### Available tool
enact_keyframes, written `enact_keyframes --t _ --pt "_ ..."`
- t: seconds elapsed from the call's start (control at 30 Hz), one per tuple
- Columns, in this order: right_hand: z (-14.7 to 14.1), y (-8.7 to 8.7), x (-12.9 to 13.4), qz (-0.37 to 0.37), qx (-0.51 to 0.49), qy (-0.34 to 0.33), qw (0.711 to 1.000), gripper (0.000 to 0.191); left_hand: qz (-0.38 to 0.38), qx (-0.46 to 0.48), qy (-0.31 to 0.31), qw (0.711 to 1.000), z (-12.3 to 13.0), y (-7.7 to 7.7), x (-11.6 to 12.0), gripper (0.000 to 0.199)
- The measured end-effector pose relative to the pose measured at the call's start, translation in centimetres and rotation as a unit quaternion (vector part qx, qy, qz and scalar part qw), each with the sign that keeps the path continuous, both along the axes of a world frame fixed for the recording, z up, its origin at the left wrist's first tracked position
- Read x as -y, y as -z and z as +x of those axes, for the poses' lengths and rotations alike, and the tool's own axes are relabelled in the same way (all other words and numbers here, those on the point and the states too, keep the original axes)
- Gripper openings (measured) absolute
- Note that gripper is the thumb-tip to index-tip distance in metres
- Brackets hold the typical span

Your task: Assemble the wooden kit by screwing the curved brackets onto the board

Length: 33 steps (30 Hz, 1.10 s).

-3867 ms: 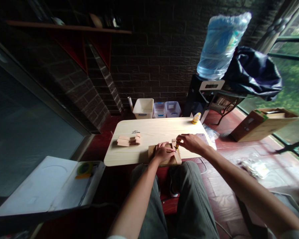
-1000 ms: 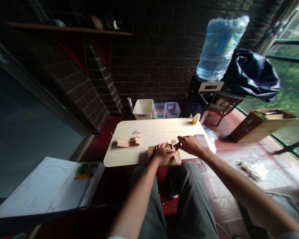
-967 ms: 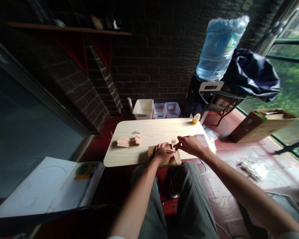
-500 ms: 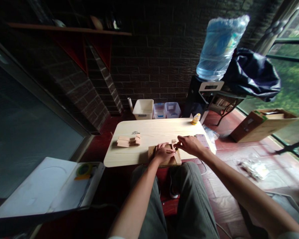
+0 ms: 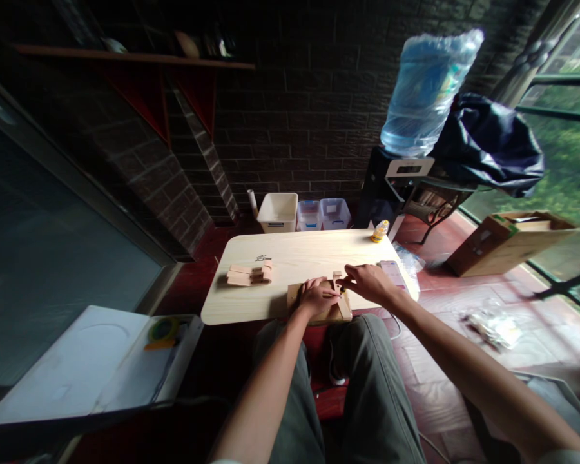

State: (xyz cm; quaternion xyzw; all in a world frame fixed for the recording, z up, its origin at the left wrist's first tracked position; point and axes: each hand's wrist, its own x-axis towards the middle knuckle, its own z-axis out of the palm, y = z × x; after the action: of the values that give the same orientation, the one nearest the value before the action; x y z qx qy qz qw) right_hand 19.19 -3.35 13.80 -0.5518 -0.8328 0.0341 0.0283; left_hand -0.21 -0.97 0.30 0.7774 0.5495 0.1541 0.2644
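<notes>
Desk [image 5: 309, 248], pale wood-grain top, rounded corners, spreads beneath and beyond both hands. Board [image 5: 294, 295], tan and flat, under left hand [image 5: 316, 296] at near edge; long axis left-right. Left fingers laid across it; whether the tips pinch anything, can't tell. Right hand [image 5: 365, 278] bent over from the right, fingertips pinching tool. Wood parts [image 5: 244, 274], smooth, pale, one end rounded, well left of left hand. Phone [image 5: 390, 270], flat, glossy, just beyond right wrist. Strip [image 5: 343, 310], plain wood, crosses board's right end between the hands, long axis near-far; right fingertips nearer. Bottle [image 5: 379, 231], clear with yellow base, beyond right hand. Tool [image 5: 343, 290], dark and yellow, mostly hidden, at strip. Black bits [image 5: 263, 258], thin, far left of hands.
</notes>
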Motion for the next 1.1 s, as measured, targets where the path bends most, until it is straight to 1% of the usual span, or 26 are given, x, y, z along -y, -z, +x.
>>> enact_keyframes --t 0.1,0.27,0.37,0.5,0.73,0.87,0.93,1.1 --pt "-0.1 -0.07 -0.05 0.001 -0.004 -0.003 1.0 0.043 0.002 -0.001 -0.003 1.0 0.02 0.06 -0.01 0.028" --pt "0.02 0.0 -0.29 0.004 -0.012 -0.015 1.0 0.034 0.004 -0.004 -0.007 1.0 0.08 0.16 0.01 0.027" --pt "0.17 -0.08 -0.28 0.004 -0.001 -0.015 1.0 0.04 0.001 -0.002 -0.008 1.0 0.09 0.18 0.01 0.025" --pt "0.15 -0.3 -0.13 -0.001 0.024 0.002 1.0 0.049 -0.004 -0.002 -0.007 1.0 0.09 0.01 0.03 0.026" --pt "0.02 -0.1 -0.19 0.001 -0.01 -0.001 1.0 0.043 -0.005 -0.009 -0.005 1.0 0.1 -0.21 0.11 0.028" --pt "0.2 0.0 -0.27 0.004 -0.015 -0.009 1.0 0.045 0.0 -0.008 -0.008 1.0 0.17 -0.16 0.1 0.026" --pt "0.24 -0.06 -0.27 0.004 -0.006 -0.005 1.0 0.048 0.001 -0.008 -0.008 1.0 0.18 -0.19 0.11 0.025" --pt "0.0 -0.35 -0.08 -0.003 0.051 0.018 0.999 0.062 -0.003 -0.013 -0.008 1.0 0.19 -0.4 0.14 0.026"
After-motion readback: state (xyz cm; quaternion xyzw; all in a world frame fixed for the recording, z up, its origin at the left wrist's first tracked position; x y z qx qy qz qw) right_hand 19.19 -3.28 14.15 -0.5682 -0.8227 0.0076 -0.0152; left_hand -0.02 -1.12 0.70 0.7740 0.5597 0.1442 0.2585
